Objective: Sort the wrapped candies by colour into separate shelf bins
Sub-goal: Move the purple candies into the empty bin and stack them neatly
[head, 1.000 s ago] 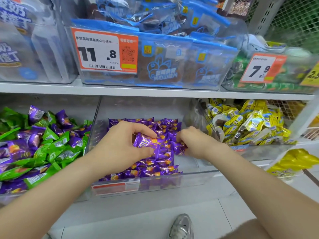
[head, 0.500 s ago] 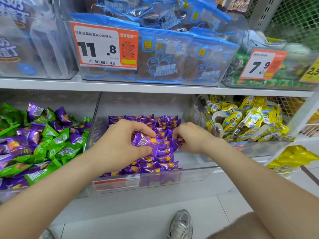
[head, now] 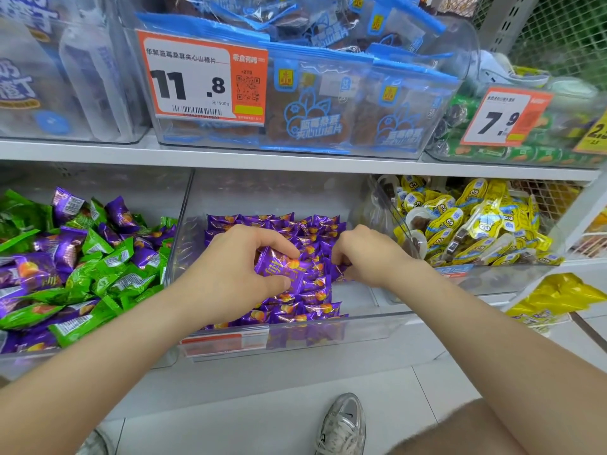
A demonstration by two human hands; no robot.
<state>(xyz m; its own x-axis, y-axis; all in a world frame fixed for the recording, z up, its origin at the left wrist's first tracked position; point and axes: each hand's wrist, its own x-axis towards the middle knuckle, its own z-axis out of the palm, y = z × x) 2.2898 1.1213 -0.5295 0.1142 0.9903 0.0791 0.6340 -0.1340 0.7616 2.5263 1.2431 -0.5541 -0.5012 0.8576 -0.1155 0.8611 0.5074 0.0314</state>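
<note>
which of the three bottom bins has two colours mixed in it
The left bin: green and purple candies lie jumbled in it. The middle bin holds only purple, the right bin only yellow.

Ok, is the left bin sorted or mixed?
Mixed: green candies and purple candies lie jumbled together in the left bin.
</note>
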